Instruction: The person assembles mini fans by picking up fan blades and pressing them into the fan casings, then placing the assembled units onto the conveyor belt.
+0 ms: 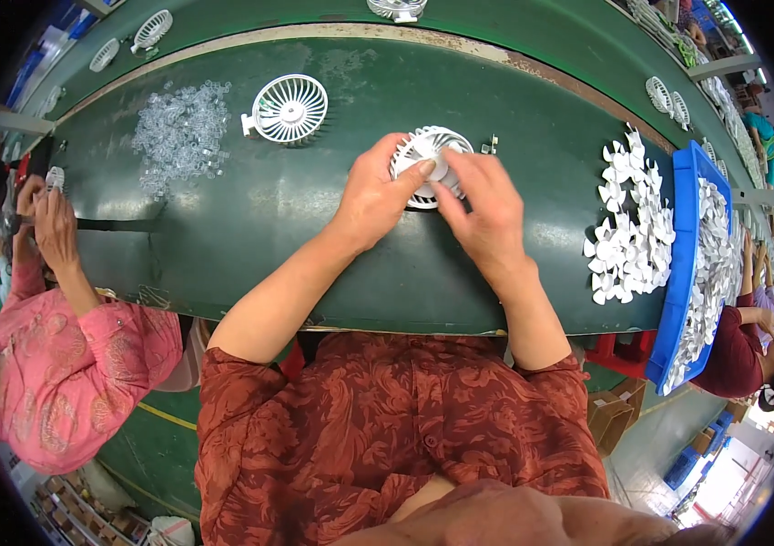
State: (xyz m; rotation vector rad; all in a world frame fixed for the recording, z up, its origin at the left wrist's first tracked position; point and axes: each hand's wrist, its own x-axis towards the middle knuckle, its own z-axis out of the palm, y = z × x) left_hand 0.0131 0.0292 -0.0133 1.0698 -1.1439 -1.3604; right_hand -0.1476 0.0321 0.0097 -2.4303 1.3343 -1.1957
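1. holding the white fan cage (403, 164) by its left rim, the left hand (372, 191) lays its thumb across the face, fingers curled outside
2. the right hand (493, 202) bends over the cage's right side and middle; whether it pinches a small piece there, i cannot tell
3. the cage looks light and stiff, probably smooth plastic, its thin slats apt to snap under a hard squeeze, so the outer rim seems the safest hold
4. it sits between both hands over the green table (264, 196), right of a second white cage (291, 111) and left of the loose white blades (628, 246)
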